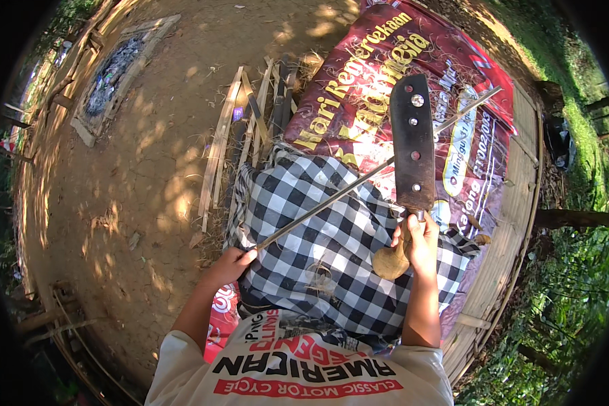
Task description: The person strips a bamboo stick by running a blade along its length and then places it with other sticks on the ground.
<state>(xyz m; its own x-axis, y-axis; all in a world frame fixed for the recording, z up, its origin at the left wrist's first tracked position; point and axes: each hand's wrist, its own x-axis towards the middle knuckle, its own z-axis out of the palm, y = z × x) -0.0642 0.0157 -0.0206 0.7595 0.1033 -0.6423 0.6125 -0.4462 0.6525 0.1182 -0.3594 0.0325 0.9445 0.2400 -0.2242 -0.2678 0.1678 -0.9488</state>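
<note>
My right hand [421, 245] is wrapped round the bulbous wooden handle [391, 262] of a cleaver. Its broad dark blade [413, 145], dotted with several small round holes or studs, points away from me. Between the fingers of my left hand [231, 265] is one end of a long thin strip [325, 204], which looks like bamboo or wood. The strip slants up to the right and passes behind the blade, its far end [492, 93] showing beyond it. Whether blade and strip touch, I cannot tell. A black-and-white checked cloth [304, 193] covers my lap beneath both hands.
Under and beyond the cloth lies a dark red printed banner [348, 88] strewn with thin shavings. Several wooden slats [221, 152] rest on the dirt ground [122, 223] to its left. A slatted bamboo platform [521, 183] edges the right side. Far left is a framed ash pit [115, 71].
</note>
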